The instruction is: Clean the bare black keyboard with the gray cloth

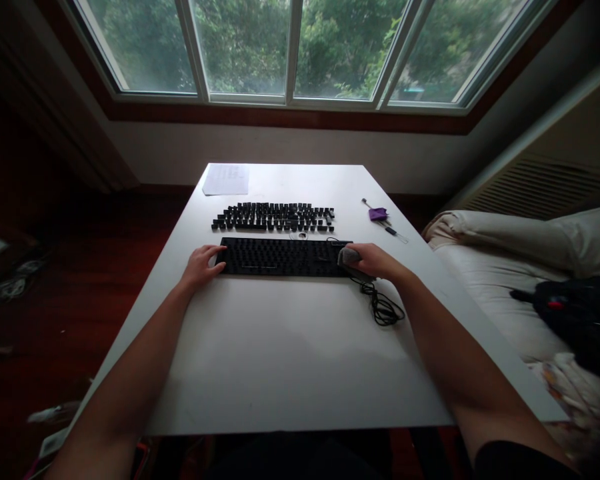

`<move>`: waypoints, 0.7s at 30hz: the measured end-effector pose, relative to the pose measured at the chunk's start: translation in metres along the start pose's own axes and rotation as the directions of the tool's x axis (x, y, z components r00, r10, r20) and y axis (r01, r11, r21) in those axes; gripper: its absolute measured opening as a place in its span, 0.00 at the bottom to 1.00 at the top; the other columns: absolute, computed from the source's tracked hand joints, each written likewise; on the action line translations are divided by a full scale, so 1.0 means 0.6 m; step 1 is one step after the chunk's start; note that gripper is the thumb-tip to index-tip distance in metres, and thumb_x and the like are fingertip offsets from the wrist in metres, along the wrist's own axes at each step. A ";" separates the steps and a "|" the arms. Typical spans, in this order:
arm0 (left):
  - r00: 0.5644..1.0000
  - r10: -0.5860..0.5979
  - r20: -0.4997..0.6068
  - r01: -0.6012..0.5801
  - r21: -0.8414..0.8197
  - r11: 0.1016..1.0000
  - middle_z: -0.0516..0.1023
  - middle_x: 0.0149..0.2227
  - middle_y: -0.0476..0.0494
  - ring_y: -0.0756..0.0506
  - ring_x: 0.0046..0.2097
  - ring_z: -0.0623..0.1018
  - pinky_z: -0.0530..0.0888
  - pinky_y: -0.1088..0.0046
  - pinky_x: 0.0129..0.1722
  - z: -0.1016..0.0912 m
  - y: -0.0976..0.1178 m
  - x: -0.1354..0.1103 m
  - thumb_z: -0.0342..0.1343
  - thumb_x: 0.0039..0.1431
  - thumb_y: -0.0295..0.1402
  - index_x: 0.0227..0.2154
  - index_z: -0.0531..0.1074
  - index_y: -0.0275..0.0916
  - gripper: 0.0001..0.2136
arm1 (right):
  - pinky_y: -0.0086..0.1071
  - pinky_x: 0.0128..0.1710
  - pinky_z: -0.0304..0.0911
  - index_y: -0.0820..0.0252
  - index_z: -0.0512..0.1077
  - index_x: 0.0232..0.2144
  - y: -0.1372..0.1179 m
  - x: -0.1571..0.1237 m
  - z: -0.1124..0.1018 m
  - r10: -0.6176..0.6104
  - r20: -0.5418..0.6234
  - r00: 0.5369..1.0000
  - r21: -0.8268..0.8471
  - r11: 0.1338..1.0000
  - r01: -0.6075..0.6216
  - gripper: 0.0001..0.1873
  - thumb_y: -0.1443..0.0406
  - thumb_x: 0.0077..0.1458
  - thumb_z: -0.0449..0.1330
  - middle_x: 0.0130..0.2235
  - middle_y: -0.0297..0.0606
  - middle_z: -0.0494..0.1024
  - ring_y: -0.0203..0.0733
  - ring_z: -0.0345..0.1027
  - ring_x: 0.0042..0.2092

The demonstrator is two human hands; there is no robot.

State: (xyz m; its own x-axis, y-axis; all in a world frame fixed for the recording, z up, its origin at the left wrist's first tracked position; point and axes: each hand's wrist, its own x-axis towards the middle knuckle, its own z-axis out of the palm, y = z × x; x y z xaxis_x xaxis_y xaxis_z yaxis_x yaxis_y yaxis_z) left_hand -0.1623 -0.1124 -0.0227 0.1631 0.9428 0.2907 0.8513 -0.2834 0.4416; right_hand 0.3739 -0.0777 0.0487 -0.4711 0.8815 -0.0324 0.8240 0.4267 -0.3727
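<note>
A black keyboard base (280,257) lies across the middle of the white table (280,360). My left hand (201,263) rests at its left end, thumb and fingers touching the edge of the frame. My right hand (373,260) is closed on a small grey cloth (349,256), pressed against the keyboard's right end. Behind the keyboard, several loose black keycaps (274,217) are laid out in rows. The keyboard's black cable (381,308) lies coiled on the table just below my right wrist.
A sheet of paper (226,179) lies at the far left corner. A purple tool with thin sticks (380,216) sits at the far right. A sofa with cushions and a dark bag (575,313) stands to the right. Windows fill the wall ahead.
</note>
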 end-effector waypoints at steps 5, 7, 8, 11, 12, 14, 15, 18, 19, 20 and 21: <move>1.000 -0.009 -0.004 0.009 -0.004 1.000 0.75 0.56 0.43 0.36 0.57 0.72 0.66 0.54 0.62 0.000 -0.001 -0.002 0.57 0.59 0.41 0.57 0.74 0.48 0.22 | 0.32 0.34 0.59 0.53 0.77 0.36 0.040 -0.019 -0.012 0.192 -0.063 0.979 -0.251 0.947 -0.202 0.08 0.65 0.51 0.62 0.37 0.38 0.82 0.46 0.73 0.39; 1.000 -0.007 -0.008 0.006 -0.005 1.000 0.75 0.56 0.43 0.36 0.57 0.72 0.66 0.54 0.62 -0.001 0.000 -0.003 0.58 0.59 0.41 0.57 0.74 0.48 0.22 | 0.33 0.34 0.58 0.53 0.77 0.35 0.037 -0.025 -0.018 0.211 -0.113 0.971 -0.299 0.925 -0.235 0.08 0.65 0.50 0.61 0.38 0.40 0.82 0.47 0.73 0.39; 1.000 -0.005 -0.011 0.005 -0.005 1.000 0.75 0.56 0.43 0.36 0.57 0.72 0.66 0.54 0.62 -0.002 0.001 -0.003 0.58 0.59 0.41 0.57 0.74 0.47 0.22 | 0.34 0.34 0.58 0.54 0.77 0.35 0.028 -0.027 -0.020 0.193 -0.118 0.974 -0.287 0.933 -0.220 0.08 0.65 0.50 0.61 0.38 0.40 0.82 0.48 0.73 0.39; 1.000 -0.003 -0.014 0.003 -0.010 1.000 0.75 0.56 0.42 0.36 0.57 0.72 0.66 0.53 0.62 -0.006 0.007 -0.003 0.58 0.59 0.40 0.56 0.74 0.47 0.22 | 0.32 0.37 0.60 0.53 0.77 0.37 -0.010 -0.026 -0.017 0.058 -0.037 0.998 -0.116 0.991 -0.062 0.09 0.65 0.52 0.61 0.38 0.37 0.82 0.45 0.73 0.39; 1.000 -0.004 -0.013 0.004 -0.013 1.000 0.75 0.56 0.42 0.36 0.57 0.72 0.66 0.53 0.62 -0.008 0.009 -0.003 0.57 0.59 0.40 0.56 0.74 0.47 0.22 | 0.32 0.37 0.61 0.52 0.77 0.37 -0.020 -0.025 -0.014 0.015 -0.002 1.000 -0.058 0.998 -0.016 0.09 0.65 0.52 0.60 0.38 0.35 0.82 0.44 0.73 0.39; 1.000 -0.007 -0.010 0.007 -0.016 1.000 0.75 0.56 0.42 0.36 0.57 0.72 0.66 0.52 0.62 -0.009 0.011 -0.004 0.57 0.59 0.40 0.57 0.74 0.47 0.22 | 0.31 0.38 0.62 0.52 0.76 0.37 -0.025 -0.025 -0.010 -0.014 0.051 0.999 -0.002 1.000 0.014 0.09 0.65 0.52 0.60 0.37 0.34 0.82 0.43 0.73 0.39; 1.000 -0.009 -0.009 0.009 -0.015 1.000 0.75 0.56 0.43 0.36 0.57 0.72 0.66 0.53 0.62 -0.009 0.011 -0.004 0.57 0.59 0.40 0.57 0.73 0.48 0.22 | 0.31 0.38 0.62 0.52 0.76 0.36 -0.020 -0.027 -0.008 0.001 0.068 0.998 -0.001 1.000 -0.001 0.08 0.65 0.52 0.60 0.37 0.34 0.82 0.44 0.73 0.39; 1.000 -0.013 -0.007 0.013 -0.010 1.000 0.74 0.57 0.43 0.36 0.57 0.72 0.66 0.53 0.62 -0.008 0.009 -0.005 0.57 0.59 0.40 0.58 0.73 0.49 0.23 | 0.32 0.38 0.62 0.53 0.76 0.36 0.014 -0.036 -0.009 0.097 0.087 0.991 -0.039 0.995 -0.094 0.09 0.66 0.51 0.61 0.37 0.35 0.82 0.45 0.74 0.39; 1.000 -0.012 -0.005 0.012 -0.009 1.000 0.74 0.56 0.43 0.36 0.57 0.72 0.66 0.53 0.61 -0.007 0.008 -0.005 0.57 0.59 0.40 0.58 0.73 0.49 0.22 | 0.32 0.37 0.62 0.53 0.76 0.36 0.025 -0.040 -0.011 0.128 0.086 0.988 -0.061 0.991 -0.123 0.09 0.66 0.50 0.61 0.37 0.35 0.82 0.45 0.74 0.39; 1.000 -0.011 -0.003 0.011 -0.008 1.000 0.74 0.56 0.43 0.36 0.57 0.72 0.66 0.52 0.61 -0.007 0.007 -0.005 0.58 0.59 0.40 0.57 0.73 0.49 0.22 | 0.32 0.36 0.62 0.53 0.77 0.36 0.033 -0.042 -0.013 0.152 0.088 0.984 -0.085 0.986 -0.145 0.09 0.66 0.50 0.61 0.37 0.36 0.83 0.45 0.74 0.38; 1.000 -0.009 0.000 0.009 -0.009 1.000 0.74 0.56 0.43 0.36 0.57 0.72 0.66 0.52 0.61 -0.007 0.008 -0.006 0.58 0.59 0.40 0.57 0.73 0.49 0.22 | 0.32 0.35 0.61 0.52 0.77 0.36 0.036 -0.044 -0.016 0.173 0.084 0.981 -0.114 0.980 -0.163 0.09 0.66 0.49 0.62 0.36 0.36 0.82 0.45 0.74 0.37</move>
State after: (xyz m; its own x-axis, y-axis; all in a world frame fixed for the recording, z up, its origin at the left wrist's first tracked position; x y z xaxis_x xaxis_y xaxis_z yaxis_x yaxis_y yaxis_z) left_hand -0.1611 -0.1176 -0.0182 0.1552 0.9453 0.2871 0.8483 -0.2764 0.4516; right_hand 0.4070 -0.0901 0.0503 -0.3459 0.9220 -0.1740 0.9203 0.2973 -0.2545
